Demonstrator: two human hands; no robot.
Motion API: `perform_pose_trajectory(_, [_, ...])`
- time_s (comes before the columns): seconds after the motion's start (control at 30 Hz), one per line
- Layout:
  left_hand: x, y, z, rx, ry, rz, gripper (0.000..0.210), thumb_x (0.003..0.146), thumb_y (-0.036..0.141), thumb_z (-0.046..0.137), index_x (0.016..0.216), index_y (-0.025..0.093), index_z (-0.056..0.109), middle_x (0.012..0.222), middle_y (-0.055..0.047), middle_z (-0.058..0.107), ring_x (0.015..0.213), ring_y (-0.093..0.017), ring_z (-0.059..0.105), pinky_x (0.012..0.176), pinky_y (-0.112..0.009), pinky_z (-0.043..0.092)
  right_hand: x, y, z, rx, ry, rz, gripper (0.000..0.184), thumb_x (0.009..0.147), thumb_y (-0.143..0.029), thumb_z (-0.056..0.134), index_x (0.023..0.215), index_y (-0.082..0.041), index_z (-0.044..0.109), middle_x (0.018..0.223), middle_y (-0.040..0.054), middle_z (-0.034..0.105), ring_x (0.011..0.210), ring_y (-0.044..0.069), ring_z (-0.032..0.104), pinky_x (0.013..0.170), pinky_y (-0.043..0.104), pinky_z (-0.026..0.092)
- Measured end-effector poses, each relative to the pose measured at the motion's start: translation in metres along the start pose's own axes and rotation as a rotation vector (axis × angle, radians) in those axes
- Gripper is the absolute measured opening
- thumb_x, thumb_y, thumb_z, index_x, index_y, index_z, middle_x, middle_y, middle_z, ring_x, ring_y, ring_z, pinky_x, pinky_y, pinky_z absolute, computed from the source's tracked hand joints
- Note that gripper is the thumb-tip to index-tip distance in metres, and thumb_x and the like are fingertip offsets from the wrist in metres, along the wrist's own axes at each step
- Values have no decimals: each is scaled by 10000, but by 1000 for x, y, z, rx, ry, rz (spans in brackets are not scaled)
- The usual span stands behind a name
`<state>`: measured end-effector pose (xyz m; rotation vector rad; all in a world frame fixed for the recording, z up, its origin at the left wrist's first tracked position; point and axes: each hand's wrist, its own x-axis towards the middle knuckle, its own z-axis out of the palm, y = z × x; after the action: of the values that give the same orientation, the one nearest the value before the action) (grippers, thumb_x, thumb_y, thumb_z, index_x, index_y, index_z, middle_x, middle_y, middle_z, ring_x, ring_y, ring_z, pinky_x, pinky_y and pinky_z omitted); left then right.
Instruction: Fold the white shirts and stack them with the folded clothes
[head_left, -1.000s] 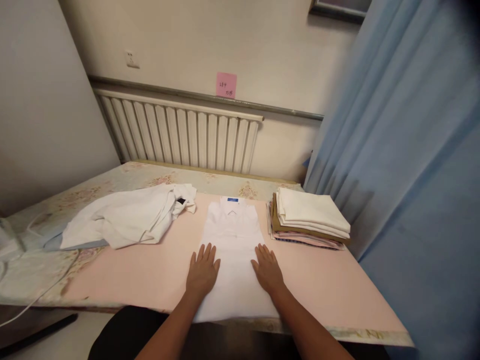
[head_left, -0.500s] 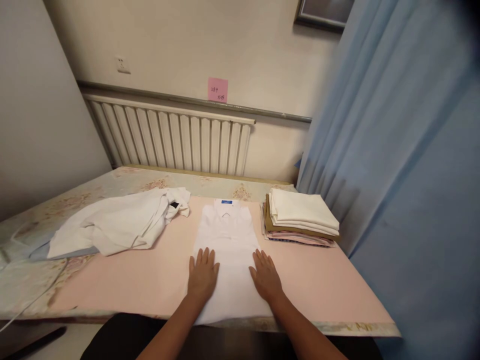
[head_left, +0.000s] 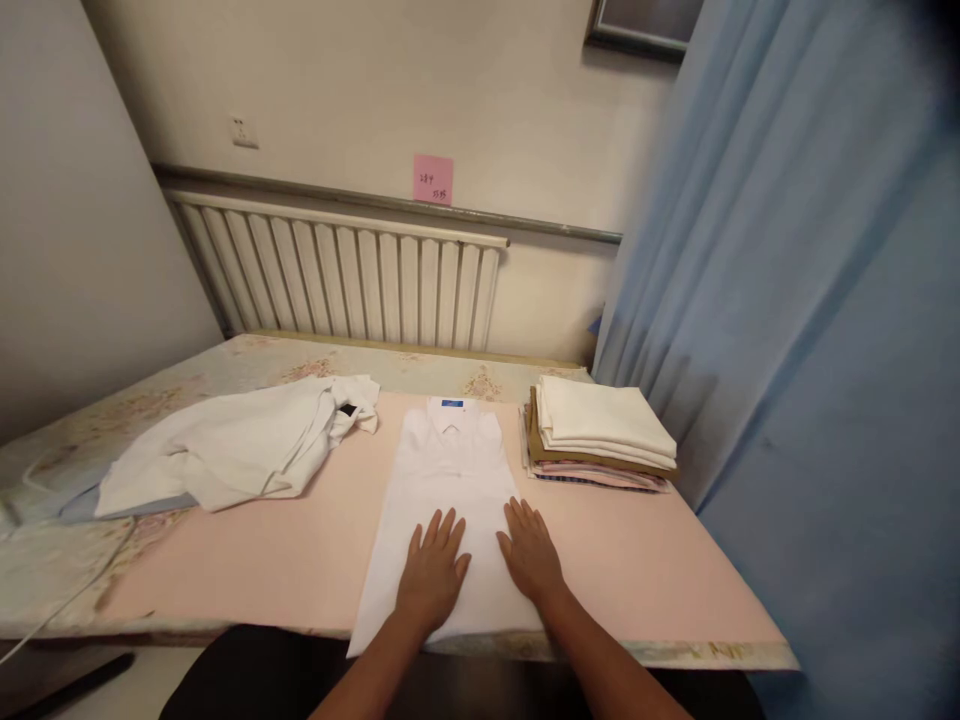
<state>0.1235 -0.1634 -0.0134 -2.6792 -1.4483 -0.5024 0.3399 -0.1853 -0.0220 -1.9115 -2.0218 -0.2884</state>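
Note:
A white collared shirt [head_left: 448, 470] lies flat, folded into a long strip, on the pink sheet [head_left: 285, 550] covering the table. Its collar with a blue label points away from me. My left hand [head_left: 433, 575] rests flat on the shirt's lower middle, fingers spread. My right hand [head_left: 529, 553] lies flat on the shirt's lower right edge, fingers spread. Neither hand grips anything. The shirt's bottom hem reaches the table's near edge.
A crumpled white garment [head_left: 232, 445] lies to the left. A stack of folded clothes [head_left: 600, 435] sits to the right, by the blue curtain [head_left: 810, 330]. A radiator [head_left: 337, 270] runs along the back wall. A white cord [head_left: 67, 595] hangs at the left table edge.
My left hand has slid right, from the shirt's left edge to its middle. The shirt's lower left side now spreads wider. My right hand has barely moved.

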Motion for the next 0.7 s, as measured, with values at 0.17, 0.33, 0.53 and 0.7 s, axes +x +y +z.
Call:
perform_pose_trajectory(0.17, [-5, -7, 1, 13, 50, 11, 507, 955, 384, 327, 1444, 254, 346, 1513, -26, 359, 1411, -257, 261, 1116, -513, 256, 0, 1, 2, 14, -3, -3, 467, 937, -313, 420, 1359, -118, 476, 1459, 116, 406, 1376, 277, 326, 1130, 464, 258])
perform_pose_trajectory(0.33, [-10, -15, 3, 12, 78, -9, 518, 950, 393, 346, 1447, 248, 345, 1508, -33, 370, 1413, -263, 256, 1109, -504, 271, 0, 3, 4, 37, 5, -3, 478, 932, -315, 422, 1371, -131, 465, 1455, 110, 412, 1381, 281, 315, 1126, 473, 265])
perform_pose_trajectory(0.53, [-17, -26, 2, 20, 59, -28, 523, 957, 413, 321, 1446, 230, 350, 1507, -39, 369, 1398, -277, 287, 1097, -509, 291, 0, 1, 2, 38, -6, 5, 469, 920, -303, 440, 1356, -137, 487, 1446, 107, 428, 1367, 292, 339, 1121, 475, 279])
perform_pose_trajectory(0.7, [-22, -31, 2, 42, 79, -34, 520, 951, 399, 337, 1437, 220, 369, 1498, -53, 383, 1383, -279, 320, 1085, -506, 312, -2, 4, 0, 53, -30, -4, 462, 922, -282, 446, 1352, -120, 485, 1447, 117, 427, 1372, 287, 332, 1126, 473, 273])
